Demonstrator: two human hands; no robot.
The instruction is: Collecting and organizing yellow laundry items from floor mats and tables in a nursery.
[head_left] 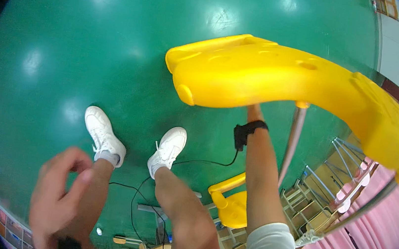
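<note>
A large, curved, moulded yellow plastic piece reaches across the upper right, joined to a metal pole. My right forearm, with a black band and cable at the wrist, extends up to its lower edge. The piece hides my right hand, so its grip does not show. At the lower left my left hand is raised in front of my leg, slightly blurred. Its fingers curve loosely, thumb and forefinger apart, holding nothing visible.
My white shoes stand on the glossy green floor. Black cable trails around my legs. A smaller yellow plastic part is beside my right arm. Pink curtain, metal frames and a white board are on the right.
</note>
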